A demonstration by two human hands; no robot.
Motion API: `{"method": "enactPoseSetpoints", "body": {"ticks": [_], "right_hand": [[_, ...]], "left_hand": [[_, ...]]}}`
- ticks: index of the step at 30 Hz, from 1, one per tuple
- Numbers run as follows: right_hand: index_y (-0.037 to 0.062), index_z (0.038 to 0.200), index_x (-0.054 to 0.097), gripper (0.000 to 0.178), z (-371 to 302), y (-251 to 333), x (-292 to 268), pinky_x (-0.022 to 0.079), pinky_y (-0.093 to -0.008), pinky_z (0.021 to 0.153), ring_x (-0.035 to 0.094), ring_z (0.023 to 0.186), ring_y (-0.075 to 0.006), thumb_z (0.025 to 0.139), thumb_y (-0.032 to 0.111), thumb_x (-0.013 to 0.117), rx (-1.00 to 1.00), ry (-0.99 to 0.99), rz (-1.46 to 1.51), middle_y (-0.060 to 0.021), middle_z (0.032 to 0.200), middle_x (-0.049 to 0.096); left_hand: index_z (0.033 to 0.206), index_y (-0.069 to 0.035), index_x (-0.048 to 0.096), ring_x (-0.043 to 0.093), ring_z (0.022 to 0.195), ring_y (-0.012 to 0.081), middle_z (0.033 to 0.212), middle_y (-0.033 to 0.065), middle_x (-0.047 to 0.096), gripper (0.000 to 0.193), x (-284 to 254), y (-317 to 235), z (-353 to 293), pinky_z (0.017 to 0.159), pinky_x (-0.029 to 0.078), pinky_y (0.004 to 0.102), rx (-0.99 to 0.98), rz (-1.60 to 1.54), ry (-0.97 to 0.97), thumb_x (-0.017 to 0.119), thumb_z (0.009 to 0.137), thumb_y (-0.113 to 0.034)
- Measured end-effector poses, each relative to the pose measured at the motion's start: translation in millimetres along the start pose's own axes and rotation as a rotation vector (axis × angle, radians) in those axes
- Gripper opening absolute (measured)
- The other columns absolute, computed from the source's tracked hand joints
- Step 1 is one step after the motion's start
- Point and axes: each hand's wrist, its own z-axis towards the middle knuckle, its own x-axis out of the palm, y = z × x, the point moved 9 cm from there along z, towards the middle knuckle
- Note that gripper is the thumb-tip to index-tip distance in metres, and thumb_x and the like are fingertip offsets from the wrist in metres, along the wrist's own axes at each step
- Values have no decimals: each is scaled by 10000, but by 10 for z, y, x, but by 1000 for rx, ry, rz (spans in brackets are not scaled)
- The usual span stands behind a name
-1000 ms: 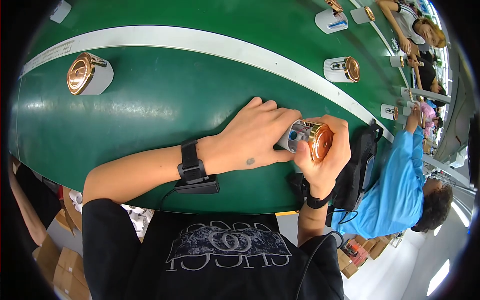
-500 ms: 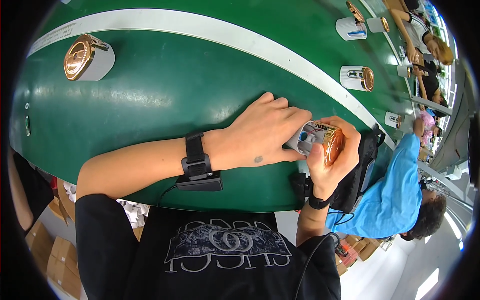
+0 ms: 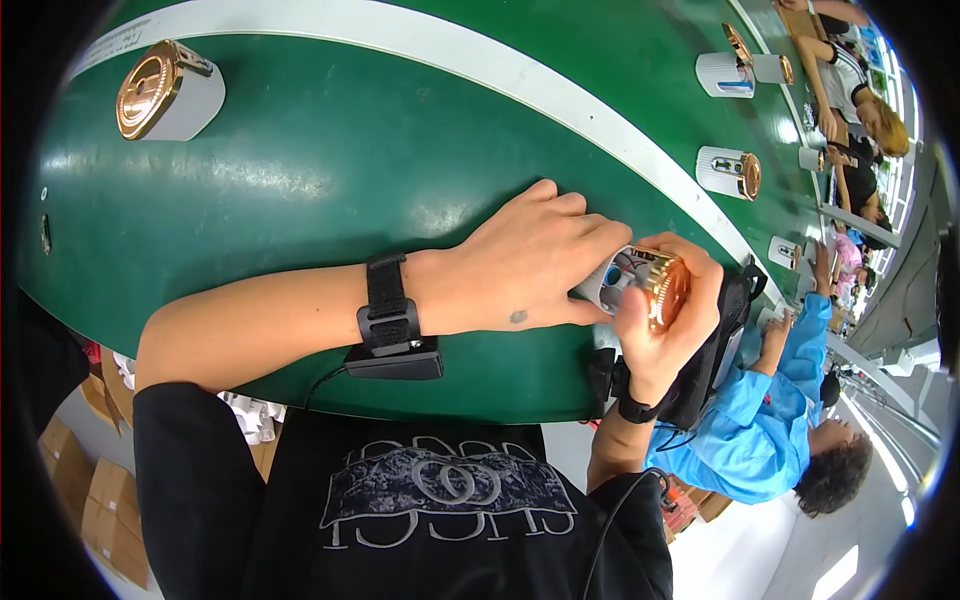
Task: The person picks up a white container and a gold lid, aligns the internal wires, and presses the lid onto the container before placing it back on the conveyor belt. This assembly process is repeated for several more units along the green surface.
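In front of me, between both hands, is a small white housing with a shiny gold cap. It lies tilted on its side, and wires and a round blue-centred part show through an opening in it. My left hand closes round the white end, its fingers mostly hidden behind the housing. Wrapped round the gold end is my right hand, with the thumb, slightly blurred, pressed near the opening. A black strap with a box sits on my left wrist.
A similar white-and-gold unit stands at the far left. Several more, including one unit, stand beyond the white strip. A black bag lies right of my right hand. A co-worker in blue sits at the right.
The view has shifted slightly, so the table items sit differently in it. My right thumb has moved a little on the housing. The co-worker in blue has turned, and more of their arms shows.
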Motion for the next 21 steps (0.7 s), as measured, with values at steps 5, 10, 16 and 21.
{"method": "enactPoseSetpoints", "body": {"ticks": [5, 10, 16, 21], "right_hand": [[-21, 1163, 569, 605, -13, -14, 67, 517, -305, 841, 639, 886, -179, 877, 473, 769, 49, 29, -3, -135, 1050, 694], [-22, 1170, 566, 610, -19, -4, 77, 514, -310, 853, 636, 899, -184, 869, 463, 779, 72, 19, -26, -141, 1067, 687], [-24, 1188, 561, 627, -34, -28, 177, 515, -314, 851, 640, 915, -194, 861, 460, 789, 44, 80, -53, -137, 1088, 680], [-31, 1197, 546, 651, -48, -34, 137, 523, -329, 863, 653, 937, -216, 877, 486, 779, 46, 83, -43, -152, 1094, 674]], "left_hand": [[1259, -49, 602, 600, 921, 232, 1071, 52, 704, 631, -1, 12, -7, 854, 417, 372, 2, 7, -15, 836, 766, -365], [1254, -48, 603, 601, 916, 235, 1077, 60, 706, 620, -4, 17, -7, 850, 418, 372, 3, -4, -18, 826, 774, -373], [1227, -45, 607, 607, 893, 239, 1048, 70, 706, 607, 27, 50, -13, 840, 425, 376, -32, 8, 5, 821, 778, -393], [1208, -46, 610, 612, 888, 237, 1032, 69, 704, 605, 13, 38, -12, 838, 433, 377, -24, 5, -18, 833, 765, -393]]}}
